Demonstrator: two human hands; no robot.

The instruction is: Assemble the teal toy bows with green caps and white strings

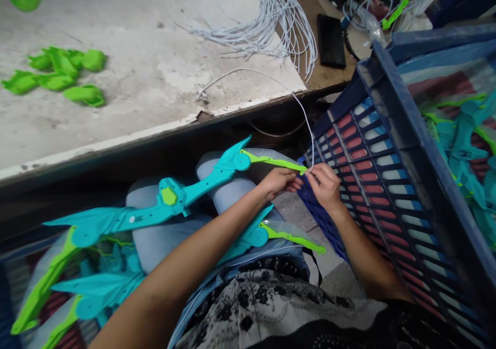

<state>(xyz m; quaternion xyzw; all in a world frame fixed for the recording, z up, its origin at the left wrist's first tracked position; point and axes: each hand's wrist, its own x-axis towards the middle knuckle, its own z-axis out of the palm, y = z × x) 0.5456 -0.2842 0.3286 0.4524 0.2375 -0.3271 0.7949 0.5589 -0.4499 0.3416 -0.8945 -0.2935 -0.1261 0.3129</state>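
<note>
A turquoise toy bow (209,184) with bright green limb ends lies across my lap. My left hand (284,181) is closed at the tip of its right green limb (277,160), with the fingers curled under it. Pinched in my right hand (325,184) is a white cord (306,116), held right at that tip. Whether the cord passes through the tip's hole is too small to tell. The cord's other end arcs up onto the worktable. A second toy bow (251,235) rests below my left forearm, partly hidden by it.
On the worktable (135,80) lie several green plastic pieces (58,70), a bundle of white cords (271,29) and a black phone (331,42). A dark blue crate (403,116) stands close on my right, with turquoise bow parts (465,137) beyond its near wall.
</note>
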